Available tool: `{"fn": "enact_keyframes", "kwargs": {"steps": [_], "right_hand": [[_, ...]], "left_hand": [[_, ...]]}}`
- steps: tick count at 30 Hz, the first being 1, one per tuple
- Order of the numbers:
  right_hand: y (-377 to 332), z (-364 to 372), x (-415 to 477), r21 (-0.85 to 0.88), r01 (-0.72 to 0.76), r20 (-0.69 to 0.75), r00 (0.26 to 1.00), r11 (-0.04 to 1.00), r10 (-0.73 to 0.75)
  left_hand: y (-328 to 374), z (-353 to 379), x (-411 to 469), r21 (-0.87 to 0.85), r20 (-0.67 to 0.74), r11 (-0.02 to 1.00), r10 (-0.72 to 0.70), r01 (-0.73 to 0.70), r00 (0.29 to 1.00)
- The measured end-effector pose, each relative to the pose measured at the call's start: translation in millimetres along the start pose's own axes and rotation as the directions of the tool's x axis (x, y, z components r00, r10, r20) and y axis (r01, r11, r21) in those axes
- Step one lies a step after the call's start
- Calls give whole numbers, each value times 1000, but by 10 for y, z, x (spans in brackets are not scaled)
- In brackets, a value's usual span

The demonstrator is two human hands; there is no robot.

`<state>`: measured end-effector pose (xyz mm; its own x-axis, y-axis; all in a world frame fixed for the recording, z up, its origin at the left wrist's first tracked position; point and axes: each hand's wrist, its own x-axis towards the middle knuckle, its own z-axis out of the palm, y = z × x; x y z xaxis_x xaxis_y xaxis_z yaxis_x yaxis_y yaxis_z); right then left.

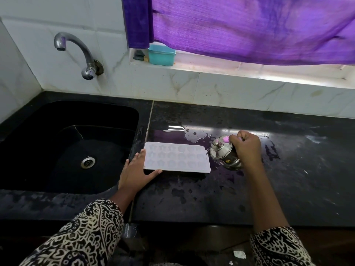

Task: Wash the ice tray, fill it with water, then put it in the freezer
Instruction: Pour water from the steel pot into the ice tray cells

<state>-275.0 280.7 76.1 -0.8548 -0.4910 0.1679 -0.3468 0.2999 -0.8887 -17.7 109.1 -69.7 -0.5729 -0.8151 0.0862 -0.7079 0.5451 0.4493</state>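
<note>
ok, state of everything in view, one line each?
ice tray: flat on counter, cavities up
left hand: steadies ice tray's left corner, fingers straight
right hand: grips steel container
steel container: tilted toward ice tray
tap: not running
counter: wet patches
teal box: lid on

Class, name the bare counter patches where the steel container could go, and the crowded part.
Bare: the counter right of the right hand, and the near strip before the ice tray. Crowded: the tray's ends, where the left hand and steel container sit.
</note>
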Motion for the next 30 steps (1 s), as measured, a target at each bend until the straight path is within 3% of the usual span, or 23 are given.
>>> {"fn": "enact_keyframes", "kwargs": {"steps": [15, 21, 25, 30], "right_hand": [[-29, 21, -8, -50, -4, -17, 1000, 999, 3], [-29, 29, -5, 26, -12, 0, 1000, 1000, 12], [-13, 29, 25, 212, -117, -19, 992, 970, 124], [-58, 56, 39, 513, -241, -8, 958, 824, 286]], "left_hand": [[7, -8, 0, 4, 12, 1000, -1, 0, 1000], [-6, -5, -3, 12, 16, 1000, 10, -10, 1000], [0, -10, -12, 1, 15, 1000, 6, -6, 1000], [14, -29, -6, -5, 24, 1000, 0, 0, 1000]]}}
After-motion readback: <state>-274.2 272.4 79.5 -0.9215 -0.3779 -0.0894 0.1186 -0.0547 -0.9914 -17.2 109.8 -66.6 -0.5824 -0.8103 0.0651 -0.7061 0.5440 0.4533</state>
